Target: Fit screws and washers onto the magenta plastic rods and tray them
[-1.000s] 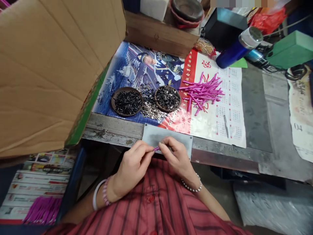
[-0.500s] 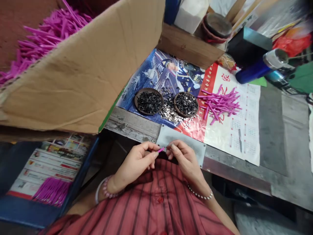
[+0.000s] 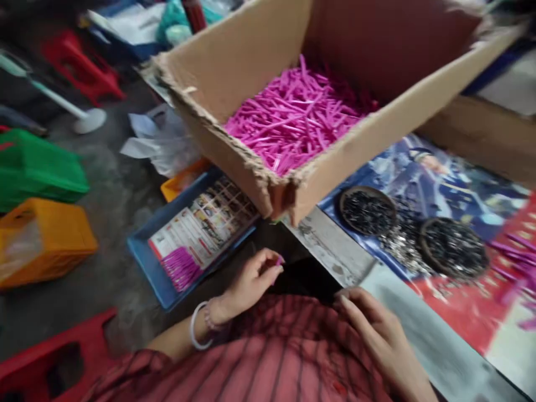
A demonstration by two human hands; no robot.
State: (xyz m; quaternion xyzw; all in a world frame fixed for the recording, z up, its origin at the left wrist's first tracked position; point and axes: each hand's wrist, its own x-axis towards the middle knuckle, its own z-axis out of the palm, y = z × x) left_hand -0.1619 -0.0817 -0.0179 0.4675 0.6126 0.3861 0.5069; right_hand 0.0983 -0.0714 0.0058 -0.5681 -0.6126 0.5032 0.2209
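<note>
Pinching a pink stick (image 3: 280,260), left fingers (image 3: 272,274); right fingers (image 3: 360,314), hold unclear — postered table (image 3: 324,243), grey floor (image 3: 115,190), orange crate (image 3: 69,237).

The person's two hands, seen from above, are held well apart before the trunk. The left hand (image 3: 251,285) is closed in a pinch, with its thumb (image 3: 270,274) meeting the bent forefinger on the side nearer the body. The left wrist (image 3: 225,308) lies behind and to the left of that hand, roughly in line with the left forearm (image 3: 172,338), which slants up from the lower left. The right hand (image 3: 377,329), to the right of the left and nearer the viewer, points forward and leftward, its fingers loosely bent; blur obscures whether thumb and fingertips touch.
</note>
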